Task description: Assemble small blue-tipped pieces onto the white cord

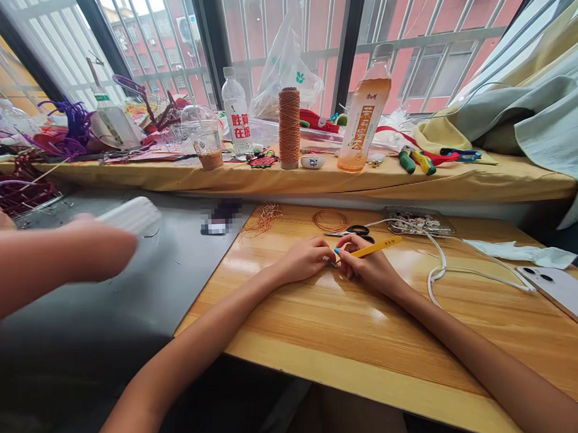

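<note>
My right hand point(366, 264) is closed around a yellow tool point(378, 247) with a slim shaft, its tip pointing left toward my left hand. My left hand point(309, 259) rests on the wooden table point(283, 318), fingers pinched together near that tip; whatever lies between them is too small to make out. Black-handled scissors point(358, 230) lie just beyond both hands. Behind them are a coil of orange-brown cord point(330, 220) and a loose bundle of the same colour point(267, 218).
Another person's arm point(58, 255) reaches over the grey table point(177, 271) at left, blurred. Right are a bead tray point(417, 222), white cable point(443, 261), tissue point(522, 251) and phone point(564, 293). The sill holds a thread spool point(290, 128) and bottles point(365, 116).
</note>
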A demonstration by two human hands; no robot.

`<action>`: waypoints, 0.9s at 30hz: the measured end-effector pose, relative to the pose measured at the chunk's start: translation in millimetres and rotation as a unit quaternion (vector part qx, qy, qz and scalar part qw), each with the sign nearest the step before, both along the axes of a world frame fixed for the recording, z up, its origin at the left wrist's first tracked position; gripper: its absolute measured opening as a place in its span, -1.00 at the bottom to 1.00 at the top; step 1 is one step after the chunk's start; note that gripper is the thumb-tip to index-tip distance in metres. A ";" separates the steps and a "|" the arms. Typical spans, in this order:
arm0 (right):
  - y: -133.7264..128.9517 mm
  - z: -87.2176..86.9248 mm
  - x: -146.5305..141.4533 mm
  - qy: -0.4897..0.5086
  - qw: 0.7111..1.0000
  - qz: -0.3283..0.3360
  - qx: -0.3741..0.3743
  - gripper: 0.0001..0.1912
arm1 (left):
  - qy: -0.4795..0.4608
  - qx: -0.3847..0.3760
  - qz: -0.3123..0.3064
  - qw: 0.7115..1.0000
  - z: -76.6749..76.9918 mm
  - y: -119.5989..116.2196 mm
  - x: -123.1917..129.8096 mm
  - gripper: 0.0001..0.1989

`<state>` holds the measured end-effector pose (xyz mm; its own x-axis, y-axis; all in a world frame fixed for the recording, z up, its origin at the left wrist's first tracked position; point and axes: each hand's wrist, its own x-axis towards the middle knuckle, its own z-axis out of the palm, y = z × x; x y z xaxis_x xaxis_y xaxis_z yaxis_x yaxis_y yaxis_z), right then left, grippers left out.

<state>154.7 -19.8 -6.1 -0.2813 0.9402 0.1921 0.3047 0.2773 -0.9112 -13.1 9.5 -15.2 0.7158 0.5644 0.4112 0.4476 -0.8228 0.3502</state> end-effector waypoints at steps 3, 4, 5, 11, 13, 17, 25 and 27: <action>0.9 -1.5 0.8 -0.002 1.000 -0.001 0.001 -0.86 | 0.005 -0.001 0.000 1.000 -0.7 1.1 -0.3 -0.80; 1.3 -2.3 1.1 -0.004 1.000 -0.003 0.002 -0.86 | 0.007 0.000 0.000 1.000 -0.8 1.3 -0.3 -0.80; 1.6 -3.1 1.5 -0.006 1.000 -0.004 0.003 -0.86 | 0.010 0.003 0.000 1.000 -0.9 1.4 -0.4 -0.80; 0.9 -2.0 0.7 -0.009 1.000 -0.016 0.007 -0.88 | 0.018 0.012 0.003 1.000 0.5 0.0 0.0 -0.79; -0.5 0.4 -0.1 -0.015 1.000 -0.011 0.006 -0.88 | 0.019 0.011 0.005 1.000 0.9 -0.5 0.3 -0.79; -2.5 3.6 -1.2 -0.021 1.000 -0.010 0.014 -0.89 | 0.021 0.012 0.005 1.000 1.0 -0.6 0.9 -0.80; -2.8 3.7 -2.1 -0.040 0.999 0.021 0.009 -0.88 | 0.009 0.008 -0.006 1.000 -2.5 1.7 0.3 -0.80; -2.5 3.7 -2.1 -0.044 0.999 0.024 0.009 -0.89 | 0.002 0.002 -0.012 1.000 -3.3 2.7 0.4 -0.80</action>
<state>152.6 -22.3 -2.4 -0.3427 0.9219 0.1809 0.3685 0.3090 -0.8767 -12.7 12.2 -18.4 0.7306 0.5457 0.4105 0.4291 -0.8345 0.3457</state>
